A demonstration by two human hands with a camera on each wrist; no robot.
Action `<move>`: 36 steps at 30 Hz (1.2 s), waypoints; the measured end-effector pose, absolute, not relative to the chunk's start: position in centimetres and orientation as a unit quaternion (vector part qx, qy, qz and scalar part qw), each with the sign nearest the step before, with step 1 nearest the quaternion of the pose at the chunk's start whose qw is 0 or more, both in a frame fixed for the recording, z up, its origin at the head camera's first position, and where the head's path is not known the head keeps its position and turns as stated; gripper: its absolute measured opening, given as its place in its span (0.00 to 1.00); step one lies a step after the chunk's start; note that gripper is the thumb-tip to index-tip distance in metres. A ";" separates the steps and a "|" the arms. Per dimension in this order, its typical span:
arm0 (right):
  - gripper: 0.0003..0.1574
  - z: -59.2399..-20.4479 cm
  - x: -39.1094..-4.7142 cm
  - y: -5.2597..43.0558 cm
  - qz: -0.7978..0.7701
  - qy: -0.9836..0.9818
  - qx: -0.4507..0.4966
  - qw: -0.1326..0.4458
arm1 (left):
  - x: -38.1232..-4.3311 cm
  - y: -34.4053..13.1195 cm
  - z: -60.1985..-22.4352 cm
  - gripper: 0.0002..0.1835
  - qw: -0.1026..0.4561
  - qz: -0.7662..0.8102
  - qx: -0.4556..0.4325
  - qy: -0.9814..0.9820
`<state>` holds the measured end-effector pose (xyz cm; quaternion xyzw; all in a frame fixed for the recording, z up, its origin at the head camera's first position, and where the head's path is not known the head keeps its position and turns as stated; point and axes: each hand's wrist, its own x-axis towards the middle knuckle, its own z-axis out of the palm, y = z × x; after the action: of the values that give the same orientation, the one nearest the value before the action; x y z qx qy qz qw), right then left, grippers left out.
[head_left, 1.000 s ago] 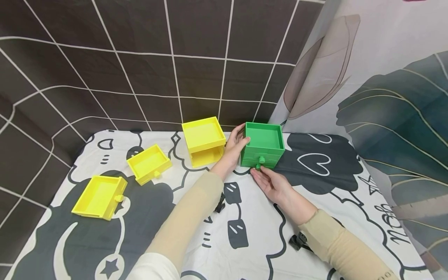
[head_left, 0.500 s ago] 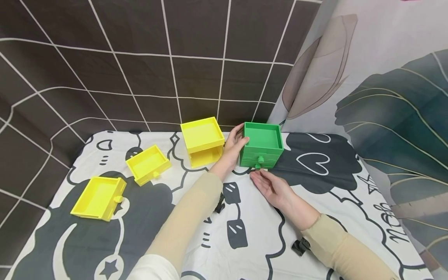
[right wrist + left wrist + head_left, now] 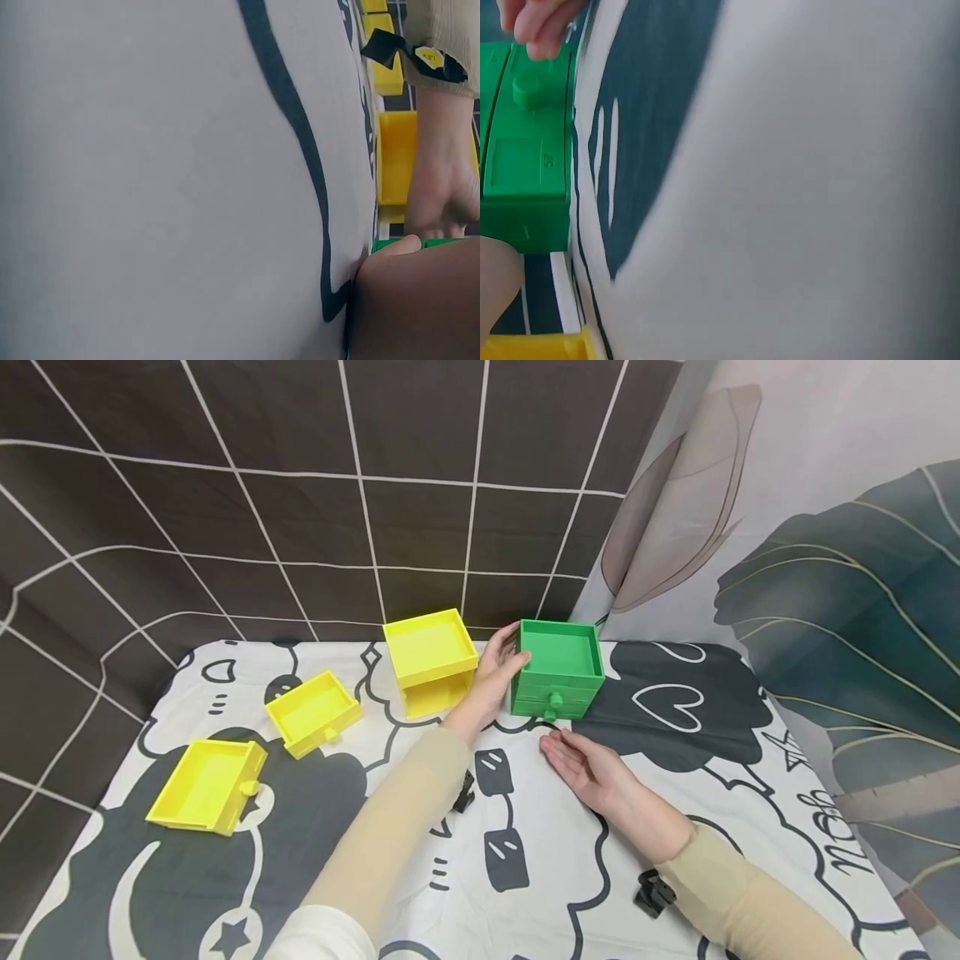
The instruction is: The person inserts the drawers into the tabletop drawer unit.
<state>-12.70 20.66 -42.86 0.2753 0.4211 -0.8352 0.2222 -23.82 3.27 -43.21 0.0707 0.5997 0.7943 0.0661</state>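
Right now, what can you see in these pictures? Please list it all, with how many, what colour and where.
Green drawer unit: 1, green, upper middle of the cloth
Yellow cabinet: 1, yellow, left of the green unit, lower bay open
Farther loose drawer: 1, yellow, left of the cabinet
Nearer loose drawer: 1, yellow, far left
Printed cloth: 1, white and dark grey, underneath
Grid backdrop: 1, dark with white lines, behind
Patterned curtain: 1, pale with leaf shapes, right
Black wrist devices: 2, black, one per wrist
Sleeves: 2, beige, forearms
Left hand: 1, on the green unit's left side
Right hand: 1, before the green unit
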 end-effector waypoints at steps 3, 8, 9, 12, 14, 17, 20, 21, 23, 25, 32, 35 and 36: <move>0.13 -42.8 -12.4 20.9 -0.834 0.426 0.275 0.219 | -23.8 3.0 -43.1 0.35 0.073 0.785 0.076 0.610; 0.15 -42.7 -12.0 21.4 -0.837 0.428 0.260 0.218 | -23.6 2.8 -42.9 0.35 0.094 0.782 0.062 0.613; 0.15 -42.6 -11.9 21.5 -0.838 0.429 0.256 0.218 | -23.5 2.8 -42.9 0.35 0.099 0.782 0.057 0.612; 0.17 -42.7 -11.8 21.9 -0.841 0.430 0.247 0.216 | -23.1 2.7 -42.9 0.35 0.116 0.783 0.044 0.610; 0.17 -42.7 -11.7 22.1 -0.841 0.431 0.243 0.218 | -22.8 2.6 -42.9 0.35 0.125 0.784 0.037 0.607; 0.16 -42.6 -11.6 22.3 -0.839 0.437 0.241 0.218 | -22.4 2.4 -43.0 0.35 0.139 0.790 0.032 0.596; 0.16 -42.5 -11.6 22.3 -0.835 0.444 0.242 0.217 | -22.0 2.0 -43.1 0.36 0.152 0.796 0.032 0.585; 0.17 -42.4 -11.6 22.3 -0.835 0.445 0.241 0.217 | -21.9 1.9 -43.2 0.36 0.155 0.797 0.033 0.582; 0.17 -42.2 -11.6 22.3 -0.836 0.443 0.238 0.219 | -21.6 1.6 -43.2 0.37 0.164 0.799 0.031 0.577; 0.18 -42.0 -11.6 22.2 -0.837 0.441 0.237 0.220 | -21.2 1.3 -43.2 0.37 0.173 0.803 0.029 0.570; 0.16 -41.3 -11.8 22.3 -0.839 0.441 0.224 0.227 | -19.7 -0.2 -43.4 0.34 0.189 0.808 0.044 0.556; 0.15 -41.0 -11.9 22.3 -0.836 0.448 0.215 0.232 | -19.2 -0.9 -43.8 0.33 0.192 0.804 0.054 0.561; 0.15 -40.8 -12.0 22.3 -0.835 0.450 0.212 0.234 | -19.0 -1.2 -43.8 0.33 0.194 0.802 0.056 0.561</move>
<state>-11.96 22.26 -40.82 0.2123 0.4499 -0.8354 0.2338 -18.97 -1.19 -43.84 0.0561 0.5615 0.8025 0.1940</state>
